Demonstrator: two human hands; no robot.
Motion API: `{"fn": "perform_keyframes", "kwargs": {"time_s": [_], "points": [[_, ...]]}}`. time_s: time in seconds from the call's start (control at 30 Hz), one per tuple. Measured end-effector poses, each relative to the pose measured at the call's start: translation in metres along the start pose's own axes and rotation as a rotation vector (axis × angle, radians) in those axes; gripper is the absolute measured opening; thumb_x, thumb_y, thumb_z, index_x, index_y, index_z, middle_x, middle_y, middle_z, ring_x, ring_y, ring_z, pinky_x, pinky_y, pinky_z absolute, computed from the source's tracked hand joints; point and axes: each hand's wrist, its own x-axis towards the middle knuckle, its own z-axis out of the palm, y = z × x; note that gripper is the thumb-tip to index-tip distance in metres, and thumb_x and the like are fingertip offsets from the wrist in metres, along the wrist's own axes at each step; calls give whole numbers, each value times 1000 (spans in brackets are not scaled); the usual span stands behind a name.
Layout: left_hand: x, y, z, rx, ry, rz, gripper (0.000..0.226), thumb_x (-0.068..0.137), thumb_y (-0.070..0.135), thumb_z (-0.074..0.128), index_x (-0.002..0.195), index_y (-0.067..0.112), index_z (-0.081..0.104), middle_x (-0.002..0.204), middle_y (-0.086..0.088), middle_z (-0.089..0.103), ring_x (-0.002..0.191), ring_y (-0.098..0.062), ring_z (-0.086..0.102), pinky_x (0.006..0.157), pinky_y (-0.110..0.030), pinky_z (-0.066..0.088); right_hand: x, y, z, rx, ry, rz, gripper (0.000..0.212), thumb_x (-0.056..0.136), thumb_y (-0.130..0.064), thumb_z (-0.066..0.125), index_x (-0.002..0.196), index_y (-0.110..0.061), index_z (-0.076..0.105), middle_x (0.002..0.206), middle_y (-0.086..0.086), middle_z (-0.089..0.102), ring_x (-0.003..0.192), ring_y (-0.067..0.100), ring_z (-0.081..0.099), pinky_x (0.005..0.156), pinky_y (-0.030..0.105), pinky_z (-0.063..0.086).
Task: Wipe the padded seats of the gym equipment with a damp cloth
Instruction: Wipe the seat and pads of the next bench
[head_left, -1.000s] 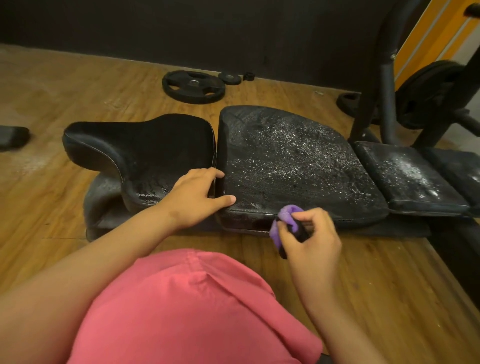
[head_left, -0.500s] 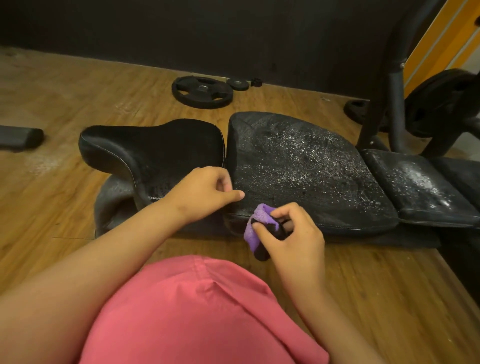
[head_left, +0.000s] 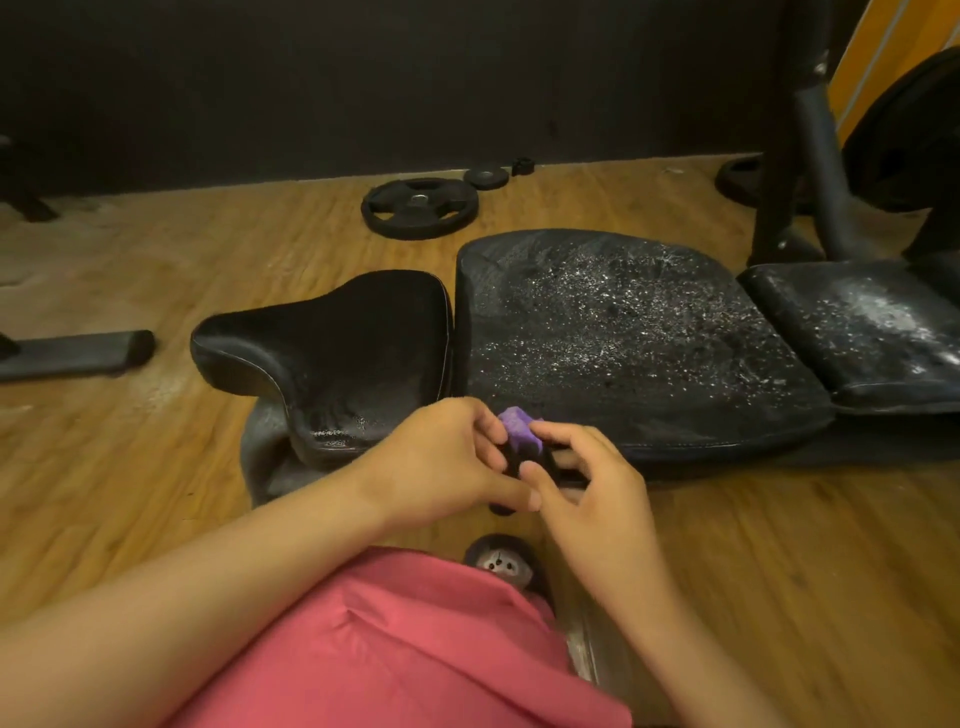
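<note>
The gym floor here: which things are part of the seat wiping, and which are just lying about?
Part of the job:
purple cloth, held in both hands
left hand
right hand
speckled seat pad
curved seat pad

Lying about:
weight plate
small plate

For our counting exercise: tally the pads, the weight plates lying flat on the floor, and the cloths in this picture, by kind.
Pads: 3
Plates: 2
Cloths: 1
Total: 6

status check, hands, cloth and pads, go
Left hand and right hand both gripping purple cloth, at near edge of middle pad. Pad speckled white, unwiped. Nothing in the way.
</note>
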Motion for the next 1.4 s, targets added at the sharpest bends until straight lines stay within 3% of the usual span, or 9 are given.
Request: {"fn": "perform_keyframes", "kwargs": {"time_s": [0.1, 0.17, 0.27, 0.43, 0.7, 0.9, 1.13, 1.3, 1.4], "points": [[-5, 5, 15, 231, 144, 8, 52, 58, 34, 91, 91, 18, 54, 78, 6, 63, 65, -5, 57, 67, -25, 51, -6, 8, -14, 157, -74, -6, 43, 85, 10, 50, 107, -23, 65, 106, -2, 67, 96, 7, 65, 80, 20, 53], [-7, 7, 26, 337, 263, 23, 55, 59, 43, 87, 88, 19, 47, 80, 9, 55, 69, -8, 53, 57, -22, 37, -9, 12, -22, 82, 27, -107, 38, 83, 7, 46, 102, -19, 65, 102, -6, 66, 97, 5, 64, 86, 18, 50], [-5, 6, 38, 362, 391, 48, 55, 65, 45, 83, 88, 20, 39, 88, 8, 48, 79, -14, 49, 62, -24, 29, -4, 22, -30, -170, 267, -312, 22, 83, -5, 48, 95, -12, 65, 98, -9, 62, 100, 7, 54, 92, 14, 39], [1, -4, 40, 358, 479, -14, 32, 80, 21, 69, 96, 11, 42, 102, -10, 56, 99, -33, 57, 78, -38, 42, 12, 50, -35, -340, 353, -363, 18, 85, -13, 51, 94, -11, 66, 109, -1, 63, 115, 17, 47, 103, 26, 31], [-3, 13, 94, 208, 519, -62, 31, 84, 23, 69, 94, 20, 40, 111, -7, 59, 105, -29, 58, 78, -32, 37, 20, 60, -31, -337, 370, -325, 20, 86, -18, 48, 95, -12, 65, 114, 0, 61, 120, 16, 44, 101, 28, 27], [6, 2, 79, 64, 684, -167, 24, 83, 22, 69, 99, 11, 55, 106, -13, 63, 102, -32, 60, 85, -40, 46, 20, 64, -33, -334, 357, -332, 19, 88, -20, 49, 95, -12, 64, 113, 1, 61, 121, 16, 43, 103, 21, 23], [11, -19, 56, -154, 680, -412, 30, 84, 13, 69, 109, 3, 56, 98, -10, 57, 89, -24, 53, 67, -23, 33, 19, 63, -33, -324, 368, -330, 18, 88, -20, 50, 95, -12, 64, 112, 1, 62, 120, 18, 44, 104, 20, 23], [25, -46, 48, -427, 667, -533, 20, 66, 8, 68, 84, 0, 66, 92, -27, 68, 94, -39, 67, 86, -48, 55, 19, 63, -34, -326, 351, -327, 18, 88, -21, 50, 96, -12, 64, 112, 0, 62, 120, 17, 45, 103, 25, 26], [24, -43, 45, -538, 664, -513, 7, 70, 3, 60, 64, 6, 58, 60, -16, 65, 69, -28, 67, 71, -36, 59, 18, 63, -35, -326, 343, -329, 19, 89, -22, 49, 97, -12, 64, 112, 0, 61, 119, 17, 45, 104, 25, 27]]}}
